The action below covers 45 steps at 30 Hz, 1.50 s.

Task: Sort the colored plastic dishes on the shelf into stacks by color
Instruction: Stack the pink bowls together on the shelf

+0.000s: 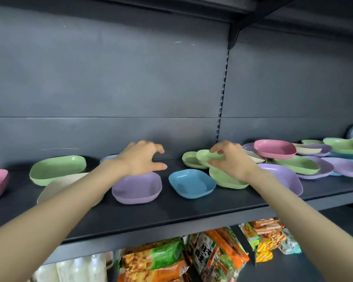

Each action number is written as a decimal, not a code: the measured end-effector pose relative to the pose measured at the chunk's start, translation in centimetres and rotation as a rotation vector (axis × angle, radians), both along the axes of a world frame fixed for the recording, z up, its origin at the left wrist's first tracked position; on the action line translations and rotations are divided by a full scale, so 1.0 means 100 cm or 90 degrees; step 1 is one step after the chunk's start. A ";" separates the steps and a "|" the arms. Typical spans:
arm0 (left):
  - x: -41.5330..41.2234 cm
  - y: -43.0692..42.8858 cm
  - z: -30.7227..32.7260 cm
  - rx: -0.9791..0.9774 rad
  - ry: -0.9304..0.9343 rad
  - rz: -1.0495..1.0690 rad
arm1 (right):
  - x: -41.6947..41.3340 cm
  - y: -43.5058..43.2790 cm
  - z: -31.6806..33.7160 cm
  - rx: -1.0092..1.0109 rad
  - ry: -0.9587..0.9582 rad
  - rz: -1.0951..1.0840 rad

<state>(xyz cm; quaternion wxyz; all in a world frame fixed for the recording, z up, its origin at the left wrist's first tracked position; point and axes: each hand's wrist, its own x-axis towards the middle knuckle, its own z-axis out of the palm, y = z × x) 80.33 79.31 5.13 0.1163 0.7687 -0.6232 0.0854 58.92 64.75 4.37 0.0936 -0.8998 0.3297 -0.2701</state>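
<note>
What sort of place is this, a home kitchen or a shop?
Most likely a shop: dark metal shelving with a slotted upright, many plastic dishes spread loose on the shelf, and packaged snacks crowded on the level below.

Two hands [141,159] [231,159] and some twenty dishes [192,183] in five colours.

1. A single head-worn view, close in front of the shelf [171,216], facing it and tilted slightly down.
2. The shelf's front edge crosses the lower frame, slanting up to the right.
3. Above the shelf, its back panel [110,78] fills the frame.
</note>
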 end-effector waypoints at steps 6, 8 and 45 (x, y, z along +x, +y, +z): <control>-0.059 -0.074 0.021 -0.015 -0.034 -0.023 | -0.055 -0.080 0.035 -0.055 0.076 -0.031; -0.078 -0.099 0.021 -0.019 -0.030 -0.021 | -0.074 -0.104 0.041 -0.057 0.096 -0.036; -0.177 -0.381 -0.031 0.052 0.233 -0.130 | -0.181 -0.354 -0.004 0.136 0.027 -0.067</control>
